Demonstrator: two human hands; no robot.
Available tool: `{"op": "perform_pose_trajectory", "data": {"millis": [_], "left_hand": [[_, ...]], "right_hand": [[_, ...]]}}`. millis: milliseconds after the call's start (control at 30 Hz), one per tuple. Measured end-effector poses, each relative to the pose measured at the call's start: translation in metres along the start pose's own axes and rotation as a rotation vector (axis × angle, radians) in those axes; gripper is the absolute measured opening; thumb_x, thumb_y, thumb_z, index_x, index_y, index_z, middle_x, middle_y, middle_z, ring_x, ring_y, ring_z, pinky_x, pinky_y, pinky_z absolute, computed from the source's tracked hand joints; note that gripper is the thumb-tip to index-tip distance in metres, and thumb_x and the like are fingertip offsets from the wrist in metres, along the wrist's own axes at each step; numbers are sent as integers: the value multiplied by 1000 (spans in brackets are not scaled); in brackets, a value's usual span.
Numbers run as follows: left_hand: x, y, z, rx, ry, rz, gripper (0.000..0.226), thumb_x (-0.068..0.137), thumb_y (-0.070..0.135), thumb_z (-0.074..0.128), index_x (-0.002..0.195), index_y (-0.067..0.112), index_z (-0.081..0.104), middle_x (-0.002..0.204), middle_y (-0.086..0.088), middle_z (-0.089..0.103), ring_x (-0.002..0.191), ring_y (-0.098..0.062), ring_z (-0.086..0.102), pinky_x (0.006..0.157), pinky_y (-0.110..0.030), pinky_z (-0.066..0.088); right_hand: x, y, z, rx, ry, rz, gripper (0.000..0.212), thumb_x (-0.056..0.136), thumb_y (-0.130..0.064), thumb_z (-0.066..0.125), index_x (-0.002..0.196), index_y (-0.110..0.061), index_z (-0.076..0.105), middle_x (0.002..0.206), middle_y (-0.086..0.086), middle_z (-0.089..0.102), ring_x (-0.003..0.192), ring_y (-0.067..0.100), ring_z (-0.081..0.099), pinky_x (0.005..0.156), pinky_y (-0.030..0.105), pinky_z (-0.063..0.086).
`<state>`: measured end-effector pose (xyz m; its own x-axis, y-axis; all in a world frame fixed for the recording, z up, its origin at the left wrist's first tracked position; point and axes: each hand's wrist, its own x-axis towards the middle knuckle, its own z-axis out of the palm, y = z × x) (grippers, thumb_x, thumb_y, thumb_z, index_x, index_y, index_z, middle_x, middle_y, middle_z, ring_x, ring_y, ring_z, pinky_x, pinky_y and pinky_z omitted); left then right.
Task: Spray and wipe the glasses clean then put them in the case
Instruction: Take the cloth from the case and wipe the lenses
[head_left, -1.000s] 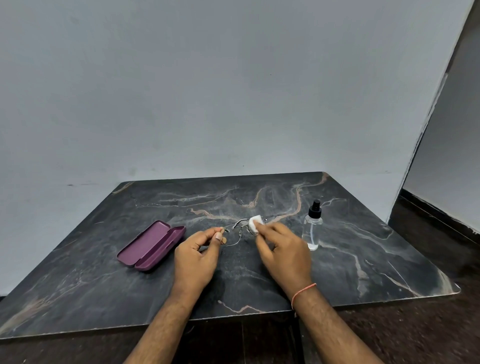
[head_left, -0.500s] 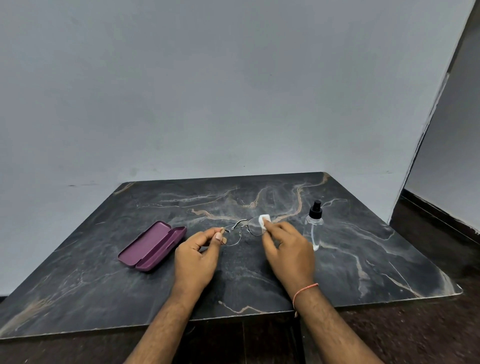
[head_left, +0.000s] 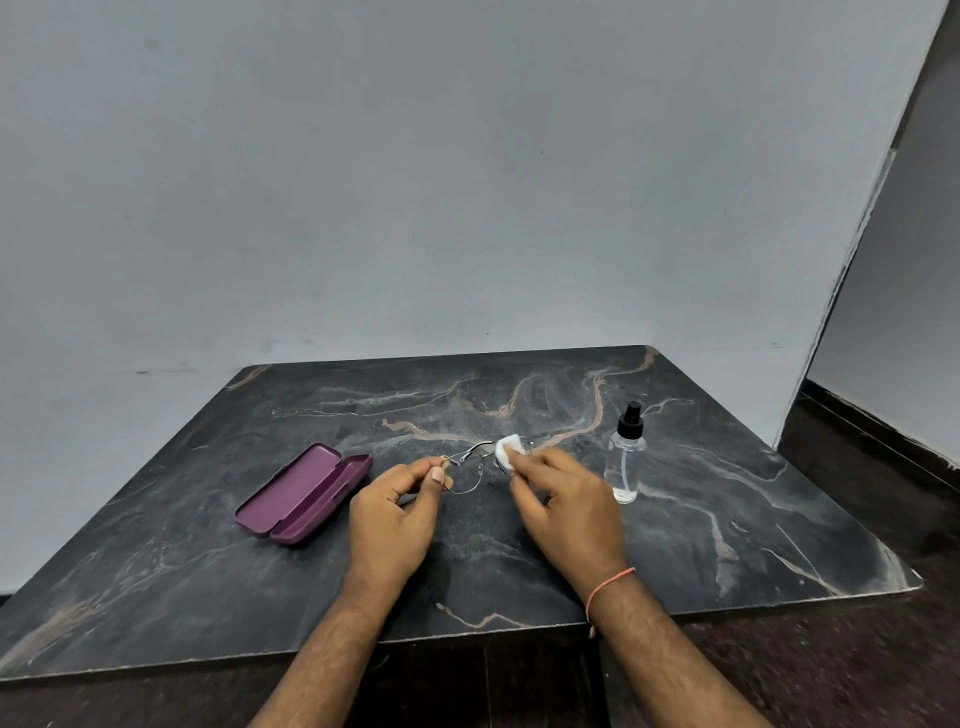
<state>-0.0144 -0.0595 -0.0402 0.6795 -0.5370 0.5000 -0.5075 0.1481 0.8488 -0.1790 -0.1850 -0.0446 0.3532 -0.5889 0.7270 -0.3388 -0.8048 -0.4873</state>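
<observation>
Glasses (head_left: 467, 470) pinched left, white pad (head_left: 506, 451) pinched right

left hand (head_left: 393, 512) pinches the glasses (head_left: 470, 470); right hand (head_left: 563, 501) presses a white pad (head_left: 506, 451) on one lens

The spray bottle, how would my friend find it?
Start at the dark marble table. Look just past the right hand to the small clear plastic spray bottle. It alone stands upright, with a black nozzle on top.
</observation>
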Motion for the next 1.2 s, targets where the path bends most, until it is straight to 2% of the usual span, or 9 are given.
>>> {"op": "perform_pose_trajectory", "data": {"millis": [133,233,433,567,767,900,1033,1133,1200], "left_hand": [[1,-3,-1,-26,16,-21,19,100,16,76,107,32,82,98,7,85,102,-6,79,91,-21,59],[1,-2,0,-64,24,-44,25,100,14,76,104,38,80,94,7,85,98,-8,80,88,-17,59],[2,-3,-2,-121,47,-90,24,100,15,76,106,37,80,94,10,85,99,-9,81,93,-31,62],[2,-3,-2,-140,53,-103,26,100,15,76,105,40,79,95,10,86,100,-10,81,96,-37,64],[4,-7,-2,-180,57,-138,27,100,16,76,103,43,80,96,13,85,103,-14,81,101,-49,63],[3,-7,-2,-195,56,-142,25,101,15,76,106,39,81,96,12,85,104,-16,81,102,-51,63],[5,-9,-3,-205,38,-168,19,100,19,76,109,35,82,99,10,86,108,-17,81,104,-52,62],[5,-9,-2,-206,40,-170,17,99,21,77,112,30,83,99,11,86,109,-16,80,104,-52,62],[6,-8,-2,-207,49,-165,17,100,22,77,114,29,83,98,12,86,109,-15,80,104,-51,62]], "right_hand": [[0,-3,1,-58,-5,-4,27,96,-35,72,122,-39,80,91,-16,71,69,5,65,59,26,53],[3,-1,-1,-81,58,94,25,95,-29,78,118,-35,82,90,-17,72,70,4,65,57,25,51],[-2,-6,-1,-67,-39,-49,27,95,-33,74,120,-38,81,91,-18,71,70,2,64,58,21,51],[2,-2,-1,-106,62,69,26,91,-25,82,116,-34,83,89,-17,72,70,4,65,57,17,43],[-2,-6,0,-84,-30,-68,26,94,-34,73,118,-37,81,90,-16,72,69,4,65,57,20,50],[5,-3,-5,-59,74,146,19,95,-30,78,113,-33,84,82,-12,71,69,8,62,57,25,49],[4,-4,-7,-27,0,217,17,97,-32,76,112,-31,85,83,-10,74,73,8,68,67,36,58],[4,-6,-10,73,-27,276,14,95,-33,77,106,-33,86,81,-14,75,77,4,70,72,29,57],[5,-6,-11,237,-142,389,12,95,-32,76,96,-38,86,77,-16,77,76,0,71,72,23,55]]}}
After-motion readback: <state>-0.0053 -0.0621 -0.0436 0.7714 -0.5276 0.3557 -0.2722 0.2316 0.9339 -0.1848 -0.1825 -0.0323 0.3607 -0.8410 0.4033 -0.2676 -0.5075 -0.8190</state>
